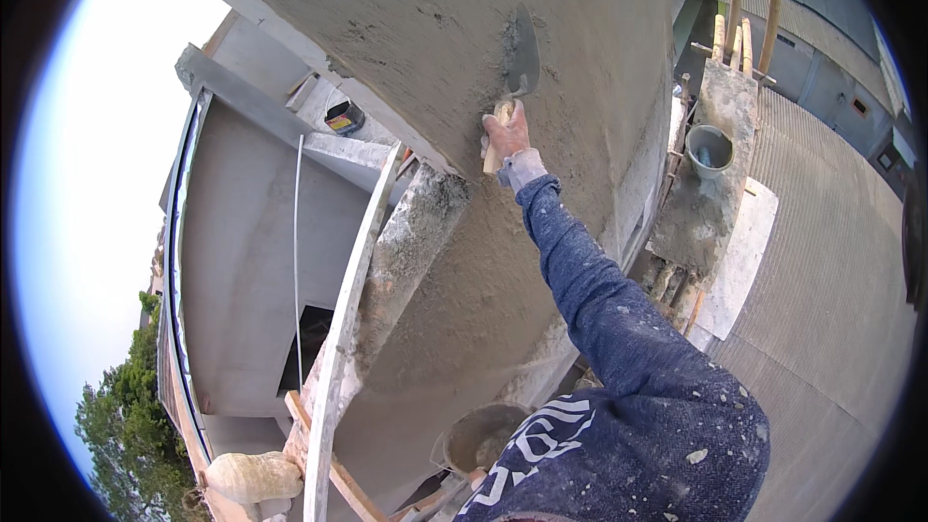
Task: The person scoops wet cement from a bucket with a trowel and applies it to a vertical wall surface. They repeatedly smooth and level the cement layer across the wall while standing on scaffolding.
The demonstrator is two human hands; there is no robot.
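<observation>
My right hand (507, 131) is closed around the handle of a trowel (525, 53). The trowel's grey blade lies against the wet grey mortar of the wall (599, 68) at the top. The sleeve on that arm is dark blue and spattered with mortar. At the lower middle, a bucket (464, 430) with grey mortar inside is partly covered by my torso. Only a small part of my left hand (477, 477) shows, closed over the bucket's rim; its other fingers are hidden.
A pale wooden batten (358, 300) stands along the wall's left edge, near crossed timbers (348, 483). Rightward, a mortar-stained plank (710, 101) bears a grey bucket (710, 150), with bamboo poles (770, 10) behind. Corrugated roofing (822, 261) lies below. A black container (344, 117) sits on a ledge.
</observation>
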